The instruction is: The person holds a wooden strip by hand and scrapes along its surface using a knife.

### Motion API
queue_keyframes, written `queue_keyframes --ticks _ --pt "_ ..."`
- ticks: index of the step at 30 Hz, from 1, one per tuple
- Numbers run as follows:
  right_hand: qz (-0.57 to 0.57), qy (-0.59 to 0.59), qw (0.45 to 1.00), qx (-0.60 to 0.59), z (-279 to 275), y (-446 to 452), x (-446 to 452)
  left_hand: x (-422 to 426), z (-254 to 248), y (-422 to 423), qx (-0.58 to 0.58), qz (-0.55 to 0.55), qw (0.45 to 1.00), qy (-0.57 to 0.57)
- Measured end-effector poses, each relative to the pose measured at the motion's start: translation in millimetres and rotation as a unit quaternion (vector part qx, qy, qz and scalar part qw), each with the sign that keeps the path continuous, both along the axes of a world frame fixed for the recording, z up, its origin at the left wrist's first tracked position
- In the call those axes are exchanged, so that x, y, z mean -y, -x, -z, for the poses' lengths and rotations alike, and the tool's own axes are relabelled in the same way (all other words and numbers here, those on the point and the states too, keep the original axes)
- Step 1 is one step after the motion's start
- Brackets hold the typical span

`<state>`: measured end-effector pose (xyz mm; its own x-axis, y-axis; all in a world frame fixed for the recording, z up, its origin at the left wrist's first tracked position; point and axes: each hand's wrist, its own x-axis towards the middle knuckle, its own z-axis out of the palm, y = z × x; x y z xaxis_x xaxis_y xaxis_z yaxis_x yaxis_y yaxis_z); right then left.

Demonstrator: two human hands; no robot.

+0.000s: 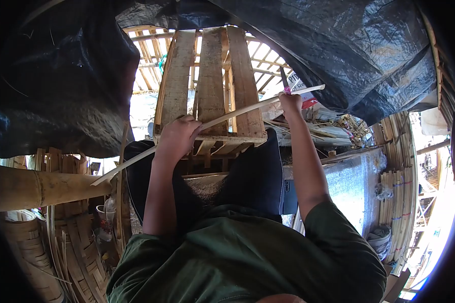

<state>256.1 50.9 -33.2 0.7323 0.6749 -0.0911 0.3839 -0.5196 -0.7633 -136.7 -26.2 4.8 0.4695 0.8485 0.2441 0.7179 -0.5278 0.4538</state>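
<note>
Pale strip (240, 110) slants across the slatted bench (211, 76). Left hand (178, 137), at the bench's near edge: fingers clamped on strip. Right hand (291, 104), right of the bench: fingers closed round knife (283, 77). Black sheeting (333, 43) hangs either side of the bench.

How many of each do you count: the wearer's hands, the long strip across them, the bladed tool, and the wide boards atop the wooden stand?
Hands (left, right): 2
Long strip: 1
Bladed tool: 1
Wide boards: 3
Total: 7
</note>
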Motion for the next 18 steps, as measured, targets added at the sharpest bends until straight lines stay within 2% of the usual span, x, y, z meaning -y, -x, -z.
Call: queue_keyframes --ticks 1,5,7,9,11,13,15,16,17,18 --pt "-0.011 0.035 0.999 0.012 0 -1 0 1 2 -4 0.016 -0.007 1.0 -0.006" --pt "-0.066 0.036 0.996 -0.041 -20 18 23 4 6 -15 0.022 -0.027 0.999 -0.022" --pt "-0.131 0.054 0.978 -0.154 -24 25 35 5 4 -18 0.018 -0.031 0.999 -0.022" --pt "-0.164 0.079 0.974 -0.137 -5 5 35 7 3 -21 0.013 -0.032 0.999 -0.022" --pt "-0.208 0.075 0.974 0.055 -2 -4 38 8 2 -24 0.025 -0.047 0.998 -0.028" --pt "-0.209 0.063 0.972 0.09 -4 -7 40 8 4 -28 0.018 -0.05 0.998 -0.028" --pt "-0.13 0.049 0.978 0.157 4 -8 38 10 6 -33 0.013 -0.051 0.998 -0.028" --pt "-0.148 0.069 0.97 0.181 10 -4 36 10 7 -35 0.001 -0.052 0.998 -0.028" --pt "-0.186 0.044 0.944 0.268 14 14 44 9 7 -36 -0.011 -0.055 0.998 -0.028" --pt "-0.204 0.012 0.96 0.193 19 32 46 8 6 -36 -0.012 -0.054 0.998 -0.03"
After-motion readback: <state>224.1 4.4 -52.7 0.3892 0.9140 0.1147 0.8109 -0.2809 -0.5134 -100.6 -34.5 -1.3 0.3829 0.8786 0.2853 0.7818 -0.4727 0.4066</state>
